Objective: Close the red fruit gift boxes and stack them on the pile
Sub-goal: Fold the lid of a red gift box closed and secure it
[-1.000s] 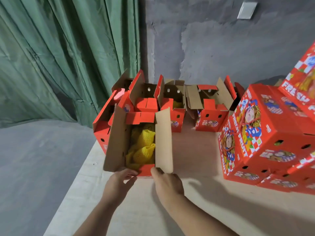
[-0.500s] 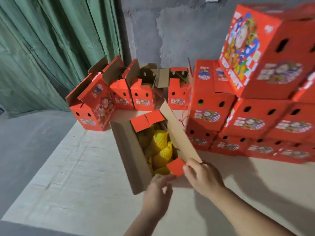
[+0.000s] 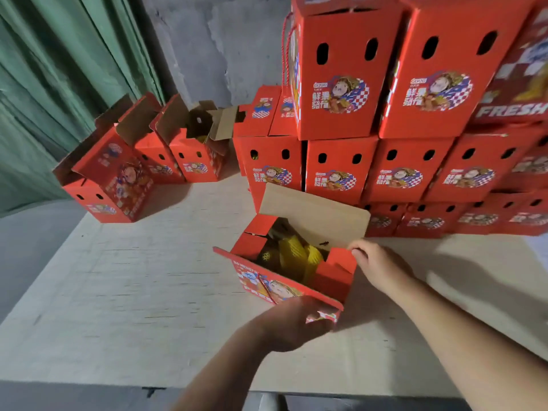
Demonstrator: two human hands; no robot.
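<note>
A pale wooden table [image 3: 133, 292] stands by a gray wall [image 3: 213, 40] and a green curtain [image 3: 59, 69]. The red box [image 3: 332, 280] sits open on it, near the pile [image 3: 385, 114], yellow fruit [image 3: 296, 256] inside. The left hand [image 3: 292, 321] grips the near flap [image 3: 267, 280]. The right hand [image 3: 381, 266] pinches the end flap [image 3: 341, 258].

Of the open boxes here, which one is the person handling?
The open box nearest the camera, apart from the open ones by the curtain. The left hand holds its near flap, the right hand touches its end flap; yellow netted fruit shows inside.
</note>
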